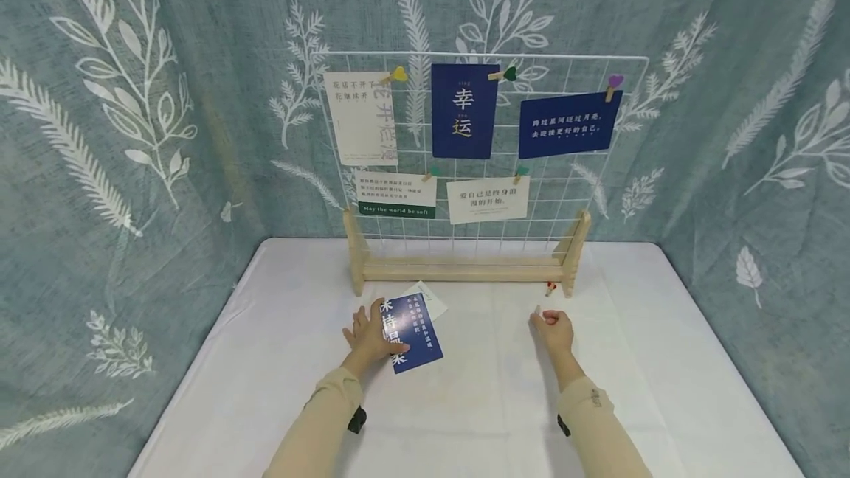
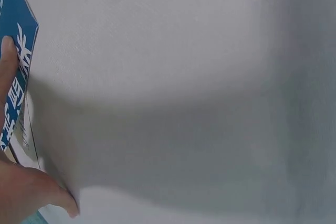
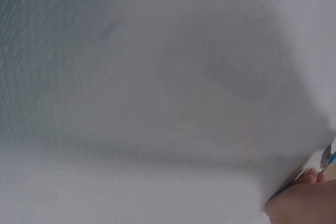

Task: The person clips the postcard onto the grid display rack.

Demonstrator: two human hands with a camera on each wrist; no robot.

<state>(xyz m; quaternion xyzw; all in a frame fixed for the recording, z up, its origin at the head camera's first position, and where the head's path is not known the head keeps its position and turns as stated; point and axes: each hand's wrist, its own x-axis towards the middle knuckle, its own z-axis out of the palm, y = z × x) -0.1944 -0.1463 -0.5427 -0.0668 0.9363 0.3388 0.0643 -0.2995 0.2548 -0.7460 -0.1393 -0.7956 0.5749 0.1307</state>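
Note:
My left hand (image 1: 369, 336) grips a dark blue card (image 1: 417, 332) with white characters by its left side, the thumb lying across its face. In the left wrist view the same blue card (image 2: 16, 40) appears at the left edge, and a finger overlaps it. A white card (image 1: 428, 299) lies on the table, partly hidden under the blue one. To the right, my right hand (image 1: 555, 329) is low over the table and pinches a small, pale clothespin (image 1: 538, 310) at its fingertips, mostly hidden. A red-topped clothespin (image 1: 550, 288) lies just beyond that hand.
A white wire grid (image 1: 412, 237) stands upright in a wooden base (image 1: 465, 270) at the back. Several cards hang there from clothespins, including a blue card (image 1: 463, 113) and a white card (image 1: 488, 200). Patterned curtain (image 1: 219, 190) surrounds the white table (image 1: 478, 419).

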